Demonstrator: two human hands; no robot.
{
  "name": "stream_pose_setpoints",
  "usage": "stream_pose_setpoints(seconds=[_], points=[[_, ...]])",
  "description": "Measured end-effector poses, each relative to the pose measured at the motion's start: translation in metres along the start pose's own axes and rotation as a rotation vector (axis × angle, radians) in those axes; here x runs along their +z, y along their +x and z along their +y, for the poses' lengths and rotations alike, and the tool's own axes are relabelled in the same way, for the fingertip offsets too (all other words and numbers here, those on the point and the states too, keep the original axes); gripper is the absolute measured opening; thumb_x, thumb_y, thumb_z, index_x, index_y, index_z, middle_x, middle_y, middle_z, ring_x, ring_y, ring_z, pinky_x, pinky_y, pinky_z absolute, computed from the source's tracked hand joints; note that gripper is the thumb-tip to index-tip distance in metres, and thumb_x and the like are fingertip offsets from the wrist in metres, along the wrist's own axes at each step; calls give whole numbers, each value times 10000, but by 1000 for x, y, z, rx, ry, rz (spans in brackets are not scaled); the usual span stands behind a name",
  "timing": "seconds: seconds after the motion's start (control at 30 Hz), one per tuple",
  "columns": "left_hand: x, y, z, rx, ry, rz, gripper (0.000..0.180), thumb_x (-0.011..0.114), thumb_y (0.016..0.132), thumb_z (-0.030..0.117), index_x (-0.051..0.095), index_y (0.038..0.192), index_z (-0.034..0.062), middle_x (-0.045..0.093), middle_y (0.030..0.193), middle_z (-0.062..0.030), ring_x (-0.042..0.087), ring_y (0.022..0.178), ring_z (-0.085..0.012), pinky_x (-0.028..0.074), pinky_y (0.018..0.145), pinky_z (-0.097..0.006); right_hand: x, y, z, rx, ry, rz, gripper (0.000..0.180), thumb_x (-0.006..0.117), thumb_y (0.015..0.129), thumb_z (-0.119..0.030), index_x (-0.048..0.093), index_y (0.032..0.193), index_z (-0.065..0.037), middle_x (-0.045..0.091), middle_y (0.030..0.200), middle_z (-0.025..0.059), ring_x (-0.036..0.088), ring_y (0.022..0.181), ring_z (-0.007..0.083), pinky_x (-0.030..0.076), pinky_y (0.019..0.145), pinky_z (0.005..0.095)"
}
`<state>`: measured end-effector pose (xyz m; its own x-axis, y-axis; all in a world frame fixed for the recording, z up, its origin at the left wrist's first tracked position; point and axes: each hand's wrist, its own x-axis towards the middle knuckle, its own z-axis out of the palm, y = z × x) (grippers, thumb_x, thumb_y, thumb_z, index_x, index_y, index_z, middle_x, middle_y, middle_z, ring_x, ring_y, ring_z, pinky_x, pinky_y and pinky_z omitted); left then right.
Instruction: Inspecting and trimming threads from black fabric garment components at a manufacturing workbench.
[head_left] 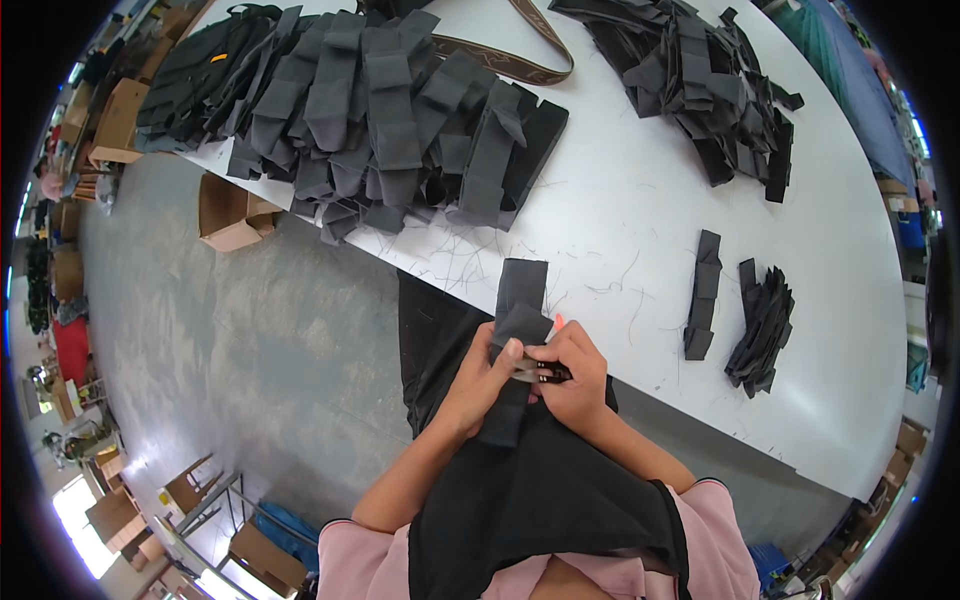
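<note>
Black fabric strip (522, 322) lies across the near edge of the table (640, 265), its long axis running almost straight away from the person: 1 end points over the table, the other back from its edge toward the person. The left hand (483, 385) grips the strip, thumb on top. Beside it, the right hand (572, 372) is closed around a small metal-and-black tool (553, 372), its kind hard to tell, against the strip.

The hands (577, 376) partly hide the dark strip (522, 283) and a small tool (554, 372) of unclear kind.
</note>
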<state>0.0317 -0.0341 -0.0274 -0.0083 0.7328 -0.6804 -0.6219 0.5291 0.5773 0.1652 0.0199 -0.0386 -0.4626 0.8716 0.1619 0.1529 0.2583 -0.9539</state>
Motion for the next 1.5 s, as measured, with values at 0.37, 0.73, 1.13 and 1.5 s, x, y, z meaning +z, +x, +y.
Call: stream_pose_setpoints(seconds=[0.37, 0.73, 1.13, 1.5], points=[[3, -1, 8, 87, -55, -97, 339, 458, 906, 9, 325, 1218, 20, 563, 1087, -191, 634, 821, -226, 539, 720, -325, -24, 17, -5, 248, 109, 49, 111, 586, 829, -6, 592, 940, -2, 480, 751, -1, 440, 656, 56, 350, 551, 214], [9, -7, 20, 93, -48, -159, 409, 431, 908, -8, 259, 1277, 30, 551, 1134, -230, 636, 819, -251, 538, 724, -332, -35, 25, -5, -28, -407, 88, 253, 704, 702, -25, 645, 947, -42, 520, 761, 67, 514, 552, 179, 406, 475, 280], [7, -8, 23, 80, -48, -177, 393, 421, 900, -16, 276, 1263, 26, 558, 1104, -228, 628, 774, -226, 531, 722, -331, -39, 30, -3, -154, -477, 62, 231, 700, 693, -13, 662, 916, -55, 498, 702, 52, 494, 533, 176, 390, 459, 281], [9, -9, 24, 79, -39, -194, 379, 425, 903, -19, 287, 1255, 19, 570, 1085, -224, 624, 760, -218, 526, 709, -325, -40, 27, -8, -41, -367, 71, 234, 708, 695, -4, 653, 919, -42, 484, 713, 63, 484, 522, 162, 391, 459, 264]])
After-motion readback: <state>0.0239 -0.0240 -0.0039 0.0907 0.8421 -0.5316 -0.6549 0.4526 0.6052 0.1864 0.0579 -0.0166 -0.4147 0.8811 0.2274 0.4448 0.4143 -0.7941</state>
